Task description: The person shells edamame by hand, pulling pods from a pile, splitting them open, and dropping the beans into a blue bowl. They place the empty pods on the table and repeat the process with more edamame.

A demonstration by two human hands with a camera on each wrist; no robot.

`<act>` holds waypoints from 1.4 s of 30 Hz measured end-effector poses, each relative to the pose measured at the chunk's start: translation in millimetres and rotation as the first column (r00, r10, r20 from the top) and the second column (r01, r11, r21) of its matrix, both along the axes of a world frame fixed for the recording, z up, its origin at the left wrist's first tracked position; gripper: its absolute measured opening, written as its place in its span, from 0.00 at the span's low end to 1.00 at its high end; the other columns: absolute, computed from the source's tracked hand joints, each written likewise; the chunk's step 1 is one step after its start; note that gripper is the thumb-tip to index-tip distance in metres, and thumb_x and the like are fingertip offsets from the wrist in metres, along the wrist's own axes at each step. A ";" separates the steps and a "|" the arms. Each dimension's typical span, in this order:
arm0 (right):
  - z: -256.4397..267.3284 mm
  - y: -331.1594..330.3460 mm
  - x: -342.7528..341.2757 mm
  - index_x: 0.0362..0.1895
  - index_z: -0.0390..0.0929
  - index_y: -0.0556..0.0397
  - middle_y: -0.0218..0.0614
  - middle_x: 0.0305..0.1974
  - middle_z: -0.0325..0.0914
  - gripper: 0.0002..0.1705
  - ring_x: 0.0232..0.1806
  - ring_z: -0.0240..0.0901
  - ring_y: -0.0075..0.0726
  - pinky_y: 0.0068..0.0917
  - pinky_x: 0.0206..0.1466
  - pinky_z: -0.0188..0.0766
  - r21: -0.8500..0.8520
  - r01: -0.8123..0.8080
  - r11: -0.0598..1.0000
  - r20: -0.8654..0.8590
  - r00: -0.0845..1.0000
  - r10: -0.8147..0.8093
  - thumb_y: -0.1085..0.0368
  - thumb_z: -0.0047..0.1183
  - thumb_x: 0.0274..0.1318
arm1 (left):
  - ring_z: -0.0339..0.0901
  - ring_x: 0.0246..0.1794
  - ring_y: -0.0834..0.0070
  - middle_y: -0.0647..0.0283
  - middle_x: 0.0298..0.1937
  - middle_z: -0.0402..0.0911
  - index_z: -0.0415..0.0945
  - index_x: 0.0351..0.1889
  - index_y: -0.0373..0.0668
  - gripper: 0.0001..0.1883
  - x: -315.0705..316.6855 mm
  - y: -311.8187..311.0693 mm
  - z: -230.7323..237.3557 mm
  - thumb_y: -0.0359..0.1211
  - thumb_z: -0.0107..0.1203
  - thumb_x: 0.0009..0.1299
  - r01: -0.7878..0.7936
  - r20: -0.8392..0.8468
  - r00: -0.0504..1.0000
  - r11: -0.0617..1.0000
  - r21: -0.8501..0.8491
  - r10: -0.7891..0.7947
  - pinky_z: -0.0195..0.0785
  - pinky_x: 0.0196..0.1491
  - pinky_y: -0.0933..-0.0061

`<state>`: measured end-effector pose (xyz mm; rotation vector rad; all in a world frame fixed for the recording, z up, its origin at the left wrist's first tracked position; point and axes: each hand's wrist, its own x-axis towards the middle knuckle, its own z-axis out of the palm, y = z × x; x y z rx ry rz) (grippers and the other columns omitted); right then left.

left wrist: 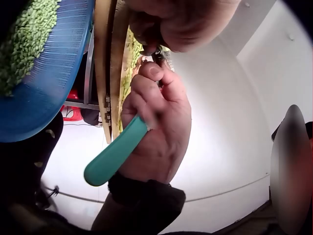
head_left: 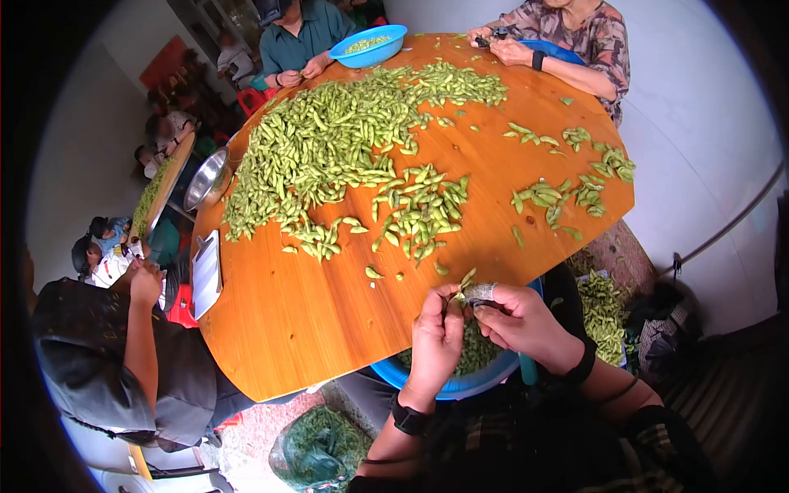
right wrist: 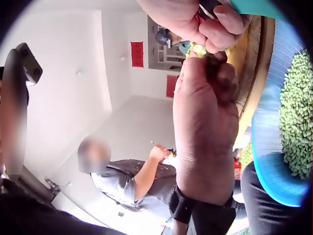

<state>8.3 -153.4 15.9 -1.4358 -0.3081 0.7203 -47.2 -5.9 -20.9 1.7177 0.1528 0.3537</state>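
Note:
My left hand [head_left: 436, 341] pinches a green soybean pod [head_left: 467, 283] just beyond the table's near edge. The pod [right wrist: 198, 49] also shows between fingertips in the right wrist view. Close against it, my right hand [head_left: 526, 324] grips a tool by its teal handle [left wrist: 117, 152]; a dark metal end [left wrist: 158, 56] shows at the fingertips, its kind mostly hidden. A mesh-like wrap [head_left: 481, 292] covers one right finger. Below both hands, a blue plastic basin [right wrist: 266, 142] holds shelled green beans [right wrist: 297, 112].
Heaped soybean pods [head_left: 329, 135] cover much of the wooden table [head_left: 329, 320]. Smaller piles [head_left: 546, 195] lie at the right. A steel bowl [head_left: 209, 179] and clipboard [head_left: 208, 275] sit at the left edge. People sit around. A green mesh sack [head_left: 320, 448] stands on the floor.

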 end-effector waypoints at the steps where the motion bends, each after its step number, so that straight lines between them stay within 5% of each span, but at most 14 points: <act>1: -0.7 0.5 -1.4 0.42 0.76 0.58 0.26 0.21 0.72 0.06 0.18 0.64 0.14 0.16 0.20 0.60 -0.016 0.007 1.000 0.062 0.998 -0.006 0.71 0.48 0.64 | 0.75 0.34 0.80 0.62 0.36 0.78 0.68 0.53 0.36 0.11 -0.5 0.2 1.3 0.21 0.43 0.74 0.020 0.020 1.000 1.000 -0.011 -0.020 0.71 0.39 0.77; 3: -0.7 0.4 -2.0 0.41 0.76 0.58 0.25 0.21 0.72 0.06 0.19 0.65 0.14 0.16 0.20 0.60 -0.033 0.011 0.999 0.125 0.992 -0.006 0.71 0.48 0.64 | 0.74 0.37 0.79 0.61 0.42 0.77 0.65 0.55 0.36 0.13 0.0 2.0 -2.9 0.19 0.41 0.73 0.062 -0.004 0.998 0.994 -0.086 -0.063 0.71 0.42 0.77; 5: 0.1 -0.3 -1.8 0.40 0.76 0.58 0.25 0.21 0.73 0.06 0.20 0.66 0.13 0.16 0.22 0.62 -0.071 0.013 0.997 0.177 0.984 0.000 0.70 0.48 0.64 | 0.66 0.31 0.88 0.67 0.44 0.73 0.63 0.56 0.39 0.12 -0.9 2.9 -3.2 0.23 0.41 0.76 0.156 -0.036 0.984 0.943 -0.294 -0.174 0.60 0.31 0.88; 9: 12.2 -6.2 0.3 0.41 0.76 0.58 0.25 0.22 0.72 0.06 0.19 0.64 0.13 0.16 0.21 0.59 -0.023 0.018 1.000 0.076 0.997 -0.016 0.70 0.47 0.65 | 0.70 0.32 0.85 0.66 0.46 0.73 0.66 0.56 0.36 0.13 -9.7 8.2 14.1 0.21 0.42 0.74 0.158 -0.157 0.962 0.925 -0.346 -0.223 0.65 0.33 0.86; 11: 23.4 -12.4 6.2 0.43 0.75 0.57 0.25 0.22 0.71 0.07 0.17 0.62 0.13 0.16 0.19 0.56 0.057 -0.044 0.997 -0.080 0.996 0.049 0.69 0.47 0.66 | 0.77 0.40 0.72 0.58 0.47 0.76 0.72 0.52 0.35 0.14 -12.4 9.2 17.6 0.19 0.46 0.69 0.037 -0.054 0.998 0.972 0.231 -0.025 0.72 0.44 0.74; 17: 30.7 -19.5 12.7 0.44 0.74 0.56 0.24 0.23 0.70 0.07 0.16 0.59 0.12 0.14 0.18 0.52 0.022 -0.107 0.994 -0.071 0.992 0.108 0.68 0.46 0.67 | 0.79 0.43 0.69 0.55 0.50 0.76 0.75 0.53 0.35 0.15 -10.2 16.8 23.5 0.20 0.52 0.68 0.054 0.014 0.998 0.997 0.054 -0.055 0.72 0.45 0.74; 23: 32.9 -20.9 12.1 0.45 0.75 0.56 0.23 0.22 0.68 0.08 0.15 0.57 0.12 0.14 0.17 0.49 0.045 -0.216 0.975 -0.131 0.967 0.220 0.68 0.46 0.67 | 0.78 0.40 0.76 0.60 0.48 0.78 0.75 0.56 0.37 0.15 4.1 17.0 18.3 0.21 0.50 0.72 0.085 0.210 0.968 0.967 0.241 -0.138 0.72 0.45 0.77; 25: 32.7 -22.9 13.1 0.45 0.75 0.56 0.23 0.22 0.68 0.08 0.15 0.56 0.11 0.14 0.17 0.49 0.069 -0.232 0.970 -0.153 0.959 0.240 0.68 0.46 0.67 | 0.76 0.38 0.81 0.65 0.44 0.79 0.75 0.55 0.37 0.13 0.5 19.1 16.3 0.23 0.50 0.74 0.279 0.022 0.959 0.923 -0.267 -0.283 0.71 0.41 0.79; 26: 32.9 -24.5 14.6 0.45 0.75 0.56 0.23 0.21 0.68 0.08 0.14 0.56 0.11 0.14 0.17 0.48 0.101 -0.252 0.962 -0.172 0.948 0.266 0.67 0.46 0.67 | 0.75 0.34 0.84 0.68 0.40 0.79 0.75 0.54 0.36 0.12 -1.0 19.6 14.6 0.25 0.50 0.75 0.274 0.001 0.955 0.883 -0.381 -0.296 0.70 0.37 0.81; 37: 30.1 -25.0 12.7 0.45 0.76 0.55 0.22 0.20 0.68 0.08 0.15 0.58 0.12 0.14 0.17 0.50 0.022 -0.212 0.977 -0.157 0.964 0.212 0.67 0.46 0.66 | 0.78 0.30 0.81 0.63 0.36 0.82 0.75 0.49 0.33 0.09 -14.1 22.1 20.0 0.24 0.54 0.72 0.215 -0.051 0.970 0.937 -0.275 -0.238 0.74 0.31 0.80; 40: 22.7 -25.2 13.3 0.45 0.76 0.56 0.24 0.21 0.70 0.09 0.15 0.62 0.14 0.15 0.17 0.56 -0.060 -0.159 0.986 -0.021 0.987 0.158 0.68 0.44 0.67 | 0.80 0.29 0.80 0.62 0.39 0.83 0.76 0.48 0.34 0.10 -15.8 20.1 22.9 0.24 0.58 0.69 0.144 -0.099 0.976 0.915 -0.376 -0.194 0.75 0.32 0.80; 42: 19.4 -23.3 10.2 0.46 0.75 0.58 0.27 0.21 0.73 0.10 0.16 0.66 0.16 0.17 0.18 0.62 -0.228 -0.020 0.974 0.289 0.953 0.087 0.68 0.43 0.67 | 0.79 0.29 0.82 0.64 0.38 0.82 0.76 0.48 0.35 0.10 -16.2 16.6 22.6 0.23 0.59 0.69 0.103 -0.094 0.984 0.920 -0.378 -0.149 0.75 0.32 0.81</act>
